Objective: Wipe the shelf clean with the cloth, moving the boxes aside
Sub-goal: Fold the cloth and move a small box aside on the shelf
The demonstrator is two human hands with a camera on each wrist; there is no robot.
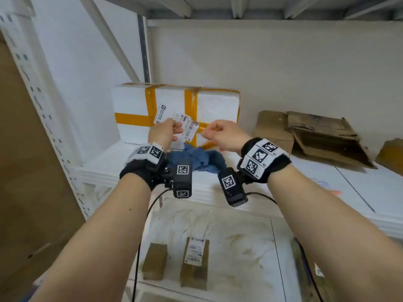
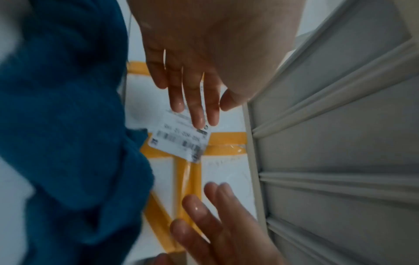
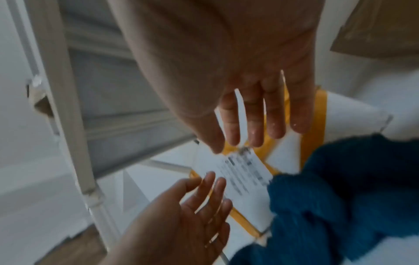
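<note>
A white foam box strapped with orange tape stands at the back left of the white shelf. Its shipping label is partly lifted off the front face. My left hand pinches the label's left part. My right hand hovers just right of the label's free end, fingers relaxed and holding nothing. The blue cloth lies crumpled on the shelf below both hands, untouched.
Flattened brown cardboard lies at the back right of the shelf, with another brown piece at the right edge. A perforated white upright borders the left. Two small brown boxes sit on the dusty lower shelf.
</note>
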